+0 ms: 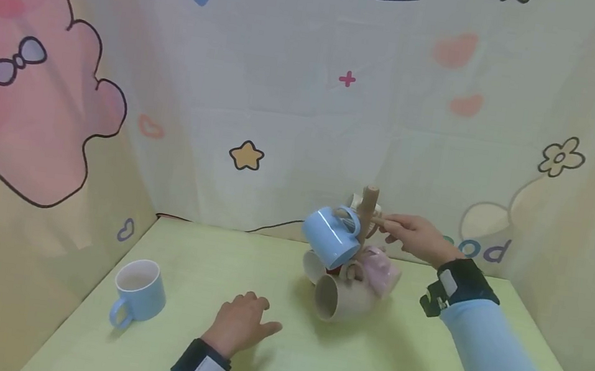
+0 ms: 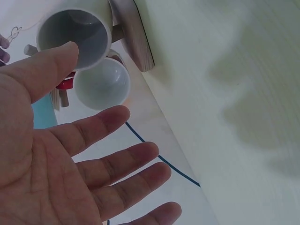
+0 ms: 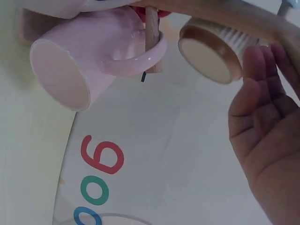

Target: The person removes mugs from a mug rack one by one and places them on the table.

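Note:
A wooden mug tree (image 1: 369, 200) stands toward the back, hung with several mugs. My right hand (image 1: 419, 236) pinches one of its upper pegs; in the right wrist view the fingertips (image 3: 255, 61) are beside a ribbed brown-and-white cup (image 3: 206, 58). A light blue mug (image 1: 329, 238) hangs tilted at the upper left. Lower down are a pink mug (image 3: 70, 65), a beige mug (image 1: 344, 300) and a white mug (image 2: 102, 84). My left hand (image 1: 240, 323) hovers above the table, fingers spread and holding nothing, left of the tree and apart from it.
Another light blue mug (image 1: 139, 290) stands upright on the pale yellow-green table (image 1: 196, 272) at the left. A dark cord (image 1: 275, 226) runs along the back edge. Printed curtains (image 1: 266, 81) enclose the table behind and at the sides.

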The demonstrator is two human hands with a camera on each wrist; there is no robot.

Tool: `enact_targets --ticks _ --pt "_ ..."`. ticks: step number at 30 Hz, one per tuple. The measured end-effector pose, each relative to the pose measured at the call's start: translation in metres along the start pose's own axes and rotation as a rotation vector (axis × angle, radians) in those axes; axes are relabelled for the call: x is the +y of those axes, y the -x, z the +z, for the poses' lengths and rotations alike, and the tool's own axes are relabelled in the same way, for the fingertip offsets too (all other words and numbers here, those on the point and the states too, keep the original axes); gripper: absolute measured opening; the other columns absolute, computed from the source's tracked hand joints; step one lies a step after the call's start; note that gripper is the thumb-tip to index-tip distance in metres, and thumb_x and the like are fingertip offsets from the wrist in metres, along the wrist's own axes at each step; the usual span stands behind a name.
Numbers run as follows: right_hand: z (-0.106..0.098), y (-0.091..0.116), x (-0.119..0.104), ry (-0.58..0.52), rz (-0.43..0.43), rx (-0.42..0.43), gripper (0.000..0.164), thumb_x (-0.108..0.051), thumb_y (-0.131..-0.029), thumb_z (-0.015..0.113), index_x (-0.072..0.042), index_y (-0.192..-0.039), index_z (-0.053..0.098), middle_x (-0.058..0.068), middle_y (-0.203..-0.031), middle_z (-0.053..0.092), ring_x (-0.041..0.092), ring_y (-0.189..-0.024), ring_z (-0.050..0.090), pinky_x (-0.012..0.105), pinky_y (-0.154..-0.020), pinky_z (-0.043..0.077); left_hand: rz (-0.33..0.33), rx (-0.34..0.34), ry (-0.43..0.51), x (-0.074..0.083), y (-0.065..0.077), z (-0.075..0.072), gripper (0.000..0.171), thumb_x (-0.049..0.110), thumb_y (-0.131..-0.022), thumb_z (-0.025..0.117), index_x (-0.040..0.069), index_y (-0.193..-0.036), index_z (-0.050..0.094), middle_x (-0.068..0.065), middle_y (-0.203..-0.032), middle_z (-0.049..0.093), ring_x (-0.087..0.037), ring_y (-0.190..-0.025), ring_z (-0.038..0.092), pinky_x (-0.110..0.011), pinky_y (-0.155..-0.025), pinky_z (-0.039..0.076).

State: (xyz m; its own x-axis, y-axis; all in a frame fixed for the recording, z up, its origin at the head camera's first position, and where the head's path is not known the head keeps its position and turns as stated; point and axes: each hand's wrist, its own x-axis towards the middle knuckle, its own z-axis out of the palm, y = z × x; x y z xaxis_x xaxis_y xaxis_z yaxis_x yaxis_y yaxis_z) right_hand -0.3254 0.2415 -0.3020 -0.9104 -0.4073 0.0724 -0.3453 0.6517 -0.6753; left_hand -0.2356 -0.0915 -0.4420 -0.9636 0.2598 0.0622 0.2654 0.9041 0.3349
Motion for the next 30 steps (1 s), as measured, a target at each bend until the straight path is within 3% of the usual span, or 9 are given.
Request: enact_targets --ticks 5,11,17,24,27,30 --pt "-0.007 0.003 0.000 -0.091 0.048 -0.034 0.044 -0.027 -0.108 0.041 0.005 -0.136 0.051 0.025 -0.132 0.054 0.037 -0.115 0.055 0.051 -0.090 0.047 0.010 -0.005 -0.013 0.004 0.002 -0.002 0.049 0.044 -0.087 0.072 0.002 -0.112 0.068 -0.018 -0.100 0.063 -0.037 -0.090 0.062 -0.054 -0.074 0.050" --pt "0.008 0.004 -0.007 -0.096 0.119 0.101 0.045 -0.031 -0.107 0.039 0.003 -0.134 0.052 0.024 -0.125 0.054 0.035 -0.106 0.058 0.042 -0.083 0.045 0.006 -0.005 -0.019 0.005 0.002 -0.005 0.049 0.044 -0.087 0.072 0.002 -0.113 0.068 -0.017 -0.101 0.063 -0.037 -0.090 0.062 -0.054 -0.074 0.050" --pt "0.025 0.009 -0.016 0.145 0.104 0.331 0.050 -0.034 -0.104 0.044 0.001 -0.139 0.051 0.029 -0.131 0.055 0.046 -0.110 0.058 0.059 -0.089 0.047 0.003 -0.006 -0.016 0.005 0.003 -0.006 0.049 0.044 -0.087 0.072 0.003 -0.112 0.068 -0.017 -0.101 0.063 -0.036 -0.091 0.062 -0.054 -0.075 0.050" --pt "0.041 0.007 -0.041 0.389 0.085 0.594 0.056 -0.038 -0.098 0.058 0.003 -0.137 0.053 0.032 -0.128 0.048 0.048 -0.117 0.049 0.061 -0.091 0.045 -0.001 -0.002 -0.003 0.003 0.005 -0.004 0.049 0.044 -0.087 0.073 0.002 -0.112 0.068 -0.017 -0.100 0.063 -0.037 -0.091 0.062 -0.054 -0.076 0.050" --pt "0.048 0.003 -0.055 0.483 0.070 0.618 0.050 -0.038 -0.098 0.059 0.001 -0.129 0.059 0.026 -0.118 0.054 0.041 -0.105 0.055 0.056 -0.083 0.051 -0.001 -0.001 0.004 0.003 0.005 -0.004 0.049 0.044 -0.087 0.073 0.002 -0.112 0.068 -0.017 -0.100 0.062 -0.037 -0.091 0.061 -0.055 -0.076 0.049" --pt "0.055 -0.002 -0.069 0.546 0.086 0.547 0.046 -0.044 -0.098 0.058 -0.001 -0.110 0.067 0.017 -0.095 0.059 0.032 -0.082 0.059 0.045 -0.062 0.054 -0.003 -0.002 0.011 0.004 0.005 -0.004 0.050 0.044 -0.087 0.072 0.002 -0.113 0.068 -0.017 -0.100 0.062 -0.037 -0.091 0.061 -0.055 -0.076 0.049"
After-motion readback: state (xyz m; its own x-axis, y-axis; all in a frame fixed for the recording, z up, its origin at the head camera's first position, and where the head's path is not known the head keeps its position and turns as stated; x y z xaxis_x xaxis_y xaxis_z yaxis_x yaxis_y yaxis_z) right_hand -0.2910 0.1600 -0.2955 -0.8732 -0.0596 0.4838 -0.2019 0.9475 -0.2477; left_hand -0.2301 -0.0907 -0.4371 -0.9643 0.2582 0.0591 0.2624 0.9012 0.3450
